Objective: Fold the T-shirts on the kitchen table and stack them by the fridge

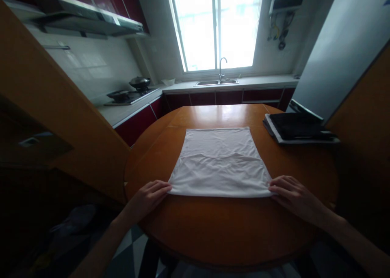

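A white shirt [219, 174] lies folded over on the round wooden table [231, 229], with a curved edge, like a neckline, running across its middle. My left hand [154, 192] pinches the near left corner of the cloth, thumb and fingers together. At the near right corner, my right hand [288, 190] grips the fabric in the same way. Between the two hands the near fold stretches in a nearly straight line. Light wrinkles cross the upper layer of the shirt.
A stack of folded dark and white clothes [301, 128] sits at the table's right side, near the fridge [338, 46]. Beyond the table are a counter with a sink [210, 82], a stove [134, 96] with pans, and a bright window [216, 26].
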Available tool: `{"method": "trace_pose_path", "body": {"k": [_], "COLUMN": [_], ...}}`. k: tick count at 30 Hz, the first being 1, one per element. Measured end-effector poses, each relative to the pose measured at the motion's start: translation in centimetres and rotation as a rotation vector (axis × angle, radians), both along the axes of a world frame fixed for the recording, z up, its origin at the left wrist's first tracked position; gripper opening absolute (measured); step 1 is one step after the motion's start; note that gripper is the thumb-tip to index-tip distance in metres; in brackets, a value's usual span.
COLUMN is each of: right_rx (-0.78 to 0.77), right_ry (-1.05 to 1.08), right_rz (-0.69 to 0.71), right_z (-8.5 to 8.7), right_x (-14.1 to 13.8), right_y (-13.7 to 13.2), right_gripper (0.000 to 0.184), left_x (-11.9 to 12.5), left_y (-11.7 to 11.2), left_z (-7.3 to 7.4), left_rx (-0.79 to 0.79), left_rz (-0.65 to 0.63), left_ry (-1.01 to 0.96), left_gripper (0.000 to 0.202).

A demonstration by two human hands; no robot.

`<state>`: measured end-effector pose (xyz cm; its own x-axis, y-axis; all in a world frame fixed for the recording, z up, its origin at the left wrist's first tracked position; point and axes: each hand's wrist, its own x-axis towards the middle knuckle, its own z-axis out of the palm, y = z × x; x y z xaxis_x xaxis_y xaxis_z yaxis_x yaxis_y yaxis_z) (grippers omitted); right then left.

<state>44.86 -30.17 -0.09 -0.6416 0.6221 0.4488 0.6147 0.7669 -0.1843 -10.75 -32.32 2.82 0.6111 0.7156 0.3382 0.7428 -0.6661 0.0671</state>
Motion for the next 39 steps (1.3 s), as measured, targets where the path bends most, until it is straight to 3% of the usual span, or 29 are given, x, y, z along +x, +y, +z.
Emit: {"method": "trace_pose_path", "body": {"k": [5,11,15,18,22,25,28,31,33,35,39], "right_rx": [-0.003,-0.207,-0.294,-0.295,-0.382,-0.446,-0.496,-0.529,-0.528,-0.510,-0.481], "right_ry": [0.058,0.225,0.387,0.478,0.478,0.497,0.521,0.524,0.548,0.574,0.565], "right_rz": [0.020,0.026,-0.034,-0.133,-0.238,-0.254,-0.282,-0.332,-0.359,-0.367,-0.373], "right_z": [1.1,4.6,7.3,8.9,10.4,9.9,7.3,4.1,2.6,2.2,3.1], "right_x": [-0.4,-0.2,-0.4,-0.7,-1.1,-2.1,-3.6,-4.8,-4.9,-4.5,-3.5], "right_y": [-0.3,-2.8,-3.1,-1.0,5.0,10.8,15.8,18.7,19.7,20.3,22.2], "right_gripper": [0.017,0.011,0.014,0.019,0.030,0.037,0.039,0.036,0.035,0.035,0.035], "left_x": [0.7,1.3,1.8,2.1,2.8,3.5,4.0,3.7,3.1,2.5,1.8], "left_y": [-0.2,-3.0,-3.6,-2.0,2.9,7.9,12.7,16.1,17.4,18.2,20.0], "left_z": [1.0,4.6,6.7,7.6,8.2,7.6,5.3,2.6,1.6,1.7,3.3], "left_rx": [0.047,-0.133,-0.119,-0.100,-0.067,-0.119,-0.221,-0.289,-0.313,-0.327,-0.312], "left_rz": [0.016,0.030,0.087,0.150,0.276,0.365,0.432,0.457,0.457,0.434,0.395], "left_ry": [-0.045,-0.191,-0.372,-0.473,-0.617,-0.706,-0.712,-0.645,-0.628,-0.633,-0.632], "left_gripper": [0.021,0.017,0.012,0.013,0.022,0.035,0.047,0.050,0.050,0.051,0.054]}}
